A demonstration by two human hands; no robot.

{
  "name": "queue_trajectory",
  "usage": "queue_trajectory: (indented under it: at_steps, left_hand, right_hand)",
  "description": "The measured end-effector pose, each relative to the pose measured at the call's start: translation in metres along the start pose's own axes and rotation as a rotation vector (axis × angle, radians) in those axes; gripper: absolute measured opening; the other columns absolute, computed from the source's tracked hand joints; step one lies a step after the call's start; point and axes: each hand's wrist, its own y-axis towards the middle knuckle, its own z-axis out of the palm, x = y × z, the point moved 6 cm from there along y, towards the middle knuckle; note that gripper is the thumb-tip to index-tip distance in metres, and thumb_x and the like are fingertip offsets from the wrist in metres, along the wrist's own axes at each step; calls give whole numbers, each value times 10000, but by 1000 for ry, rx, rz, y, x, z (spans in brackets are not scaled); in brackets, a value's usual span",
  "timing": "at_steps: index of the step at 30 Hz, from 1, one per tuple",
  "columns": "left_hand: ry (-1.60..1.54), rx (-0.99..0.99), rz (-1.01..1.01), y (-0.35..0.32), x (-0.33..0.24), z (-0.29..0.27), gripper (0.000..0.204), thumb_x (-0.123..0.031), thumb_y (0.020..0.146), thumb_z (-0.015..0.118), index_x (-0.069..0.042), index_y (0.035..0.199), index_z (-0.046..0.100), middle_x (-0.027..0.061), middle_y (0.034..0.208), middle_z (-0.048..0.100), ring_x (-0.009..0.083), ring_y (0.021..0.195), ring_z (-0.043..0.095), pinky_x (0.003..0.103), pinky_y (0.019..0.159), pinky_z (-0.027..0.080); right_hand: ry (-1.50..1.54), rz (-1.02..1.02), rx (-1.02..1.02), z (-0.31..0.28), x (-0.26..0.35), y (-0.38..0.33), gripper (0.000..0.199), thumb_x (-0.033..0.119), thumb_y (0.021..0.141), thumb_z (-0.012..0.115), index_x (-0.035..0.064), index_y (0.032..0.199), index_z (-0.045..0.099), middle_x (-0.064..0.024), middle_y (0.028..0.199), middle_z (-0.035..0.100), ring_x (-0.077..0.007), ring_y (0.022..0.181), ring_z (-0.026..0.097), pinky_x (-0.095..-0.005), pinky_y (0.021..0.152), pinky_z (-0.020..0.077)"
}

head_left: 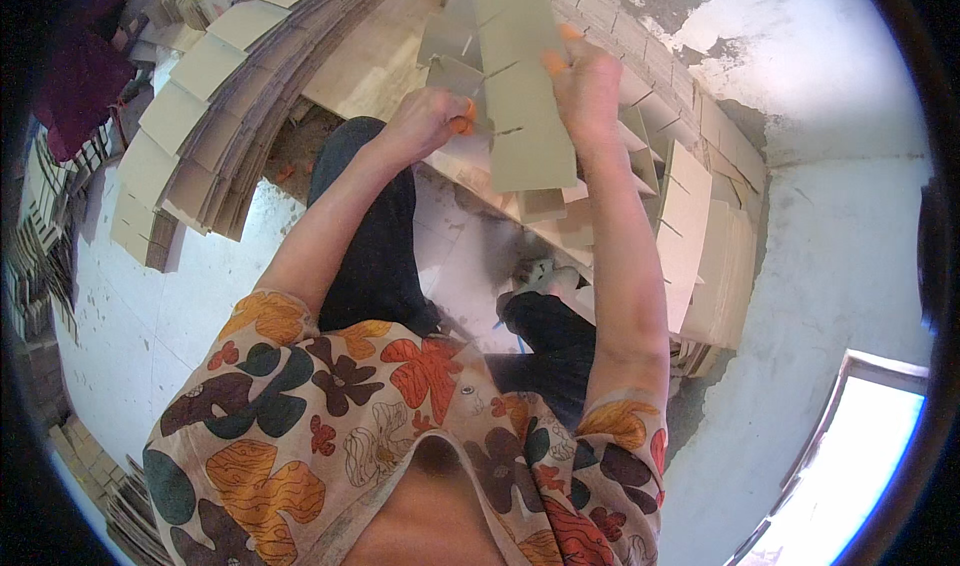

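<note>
Seen from above, a seated person in a cream short-sleeved top [400,436] printed with orange, red and dark flowers, and dark trousers [375,236], works with flat cardboard. No box, bin or tray shows anywhere; the cardboard lies loose in stacks on the pale concrete floor [130,316]. In the upper centre of the frame, the right hand [585,91], with orange fingertip covers, is closed around the right edge of a long, flat, grey-green cardboard strip with short slots cut into its sides [520,86], thumb on its face and fingers behind. The strip stands nearly upright, raised in front of the person above the heaps. The left hand [430,121], also orange-tipped, sits just left of the strip, its fingers curled and pinching a smaller grey cardboard piece [455,76] that meets the strip's left edge. Beneath both hands lies a jumbled pile of pale beige slotted cardboard pieces [690,226], matte and stiff, running to the right centre. At upper left, a fanned, overlapping row of tan corrugated cardboard sheets [190,116] curves across the floor, their ridged edges showing. Behind, at upper right, is a rough, patchy whitewashed wall [780,56]; a bright window frame [860,446] fills the lower right.
</note>
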Motion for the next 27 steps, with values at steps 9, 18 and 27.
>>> queue_trajectory:
  at_steps: [9,18,27]
  left_hand:
    - [-41,10,-10,2,3,4,110,-95,698,682,-55,790,638,127,725,618,311,693,606,385,630,478]
    - [-7,15,-19,5,7,6,94,-96,701,675,-54,773,631,139,700,609,312,688,605,389,624,474]
    - [-36,-10,-22,8,7,9,89,-100,708,666,-67,784,633,129,708,607,301,684,604,382,617,468]
  right_hand:
    - [2,-100,154,57,-6,-7,82,21,684,656,-4,734,596,-232,739,598,-396,744,591,-457,667,465]
    - [-68,-193,242,67,-2,3,322,166,771,660,22,1051,593,-257,767,572,-403,745,580,-443,648,450]
    - [-158,-136,298,64,-13,-3,270,151,776,626,11,995,555,-238,786,589,-418,792,570,-481,685,444]
